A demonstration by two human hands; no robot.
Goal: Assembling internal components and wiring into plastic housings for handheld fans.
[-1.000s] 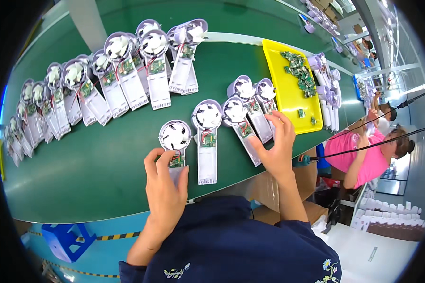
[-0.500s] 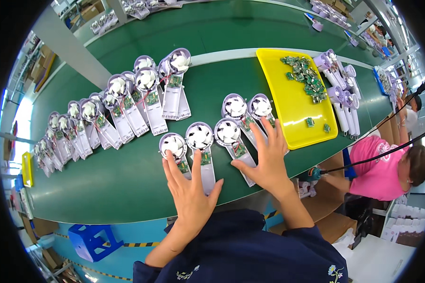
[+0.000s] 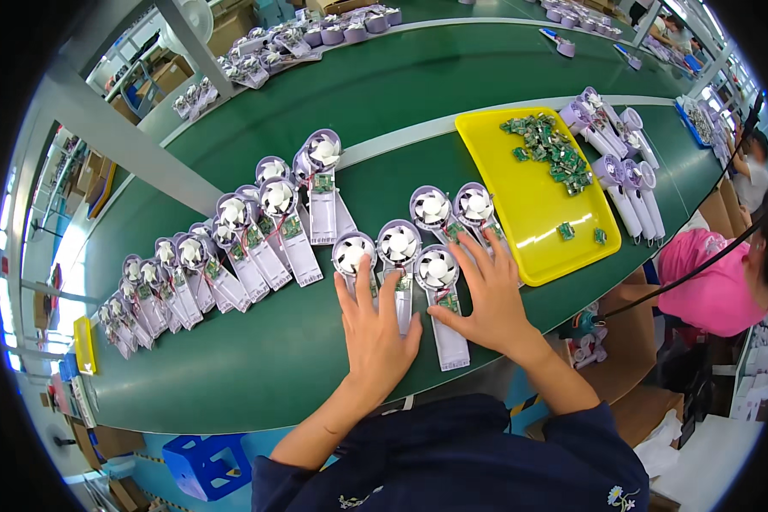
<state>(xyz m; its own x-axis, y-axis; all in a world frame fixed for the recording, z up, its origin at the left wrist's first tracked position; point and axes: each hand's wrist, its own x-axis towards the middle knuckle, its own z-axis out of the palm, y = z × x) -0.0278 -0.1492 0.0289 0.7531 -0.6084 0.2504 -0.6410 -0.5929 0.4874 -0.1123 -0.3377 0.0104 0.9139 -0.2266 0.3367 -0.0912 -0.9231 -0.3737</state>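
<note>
Several open handheld fan bodies with lilac rims, white blades and green circuit boards lie in front of me. My left hand (image 3: 375, 341) rests with spread fingers over the handles of the left fan body (image 3: 353, 255) and its neighbour (image 3: 398, 242). Fingers apart, my right hand (image 3: 493, 303) lies over the handles of two farther fan bodies, one at the left (image 3: 430, 206) and one at the right (image 3: 474, 203). Between my hands is a nearer fan body (image 3: 452, 346), its handle toward me and close to my right thumb. Neither hand grips anything; the fingers partly hide the handles and boards.
A yellow tray (image 3: 542, 243) with green circuit boards (image 3: 555, 154) stands right of my hands. Beyond it lie more lilac fan parts (image 3: 627, 183). A long row of fan bodies (image 3: 230, 247) fills the left. A person in pink (image 3: 712, 282) is at the right.
The two fan bodies under my left hand have slid right, toward the others. The fan body between my hands sits slightly nearer me and straighter. The whole view has shifted a little.
</note>
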